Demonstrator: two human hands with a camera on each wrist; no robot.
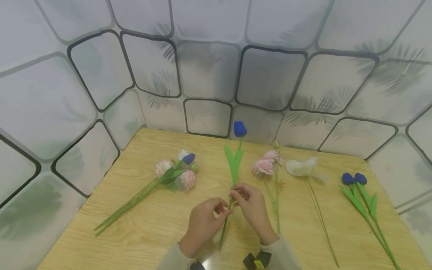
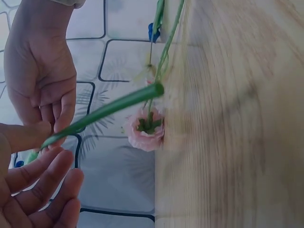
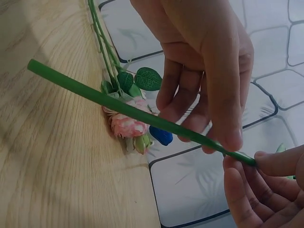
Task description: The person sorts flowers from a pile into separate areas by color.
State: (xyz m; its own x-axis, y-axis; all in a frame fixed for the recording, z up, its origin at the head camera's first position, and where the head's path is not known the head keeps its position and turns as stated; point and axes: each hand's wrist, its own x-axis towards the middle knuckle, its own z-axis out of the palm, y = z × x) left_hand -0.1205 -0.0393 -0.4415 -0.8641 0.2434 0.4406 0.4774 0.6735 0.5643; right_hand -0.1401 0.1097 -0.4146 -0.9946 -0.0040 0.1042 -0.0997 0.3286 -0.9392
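A blue artificial tulip [image 1: 240, 129] with green leaves [image 1: 233, 161] stands nearly upright between both hands, its bloom toward the wall. Lower on its stem [image 2: 109, 109], my left hand [image 1: 206, 220] pinches with thumb and fingertips. Just above, my right hand [image 1: 252, 208] pinches the same stem near the base of the leaves. From the right wrist view, the stem [image 3: 95, 97] slants over the table with its lower end free; the left hand [image 3: 204, 61] is above it and the right hand [image 3: 275, 190] at the lower right.
On the wooden table [image 1: 135, 240], a mixed bunch with pink flowers [image 1: 187, 179] and a blue tulip [image 1: 189, 159] lies left. To the right lie pink flowers [image 1: 263, 167], a white flower [image 1: 300, 167] and two blue tulips [image 1: 348, 179]. A patterned wall [image 1: 209, 67] stands behind.
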